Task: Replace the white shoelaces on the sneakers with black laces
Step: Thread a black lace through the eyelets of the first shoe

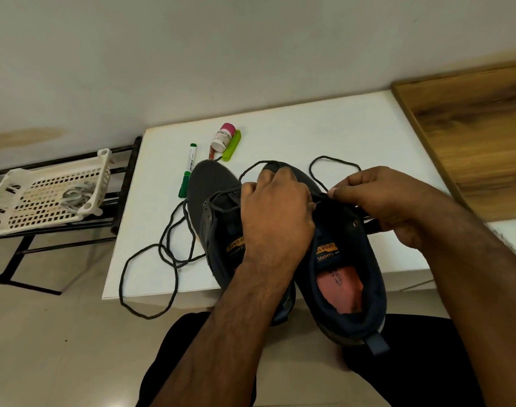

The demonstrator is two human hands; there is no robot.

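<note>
My left hand (275, 207) curls over the right sneaker (343, 259) on the tabletop (324, 133); its fingers seem to pinch the black lace (333, 161). My right hand (380, 198) pinches that lace beside the eyelets. The left sneaker (212, 201) trails another lace (151, 277).

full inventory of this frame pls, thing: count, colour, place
sneakers: 2, dark grey-blue, side by side on table front
black laces: 2, one trailing off table's left edge, one looped by the right sneaker
marker: 1, white and green, behind left sneaker
small bottle: 1, white, pink cap, table rear
green case: 1, lime, beside bottle
table: 1, white
basket: 1, white, on black rack, left
wooden board: 1, brown, right
left hand: over sneakers
right hand: pinching lace
</note>
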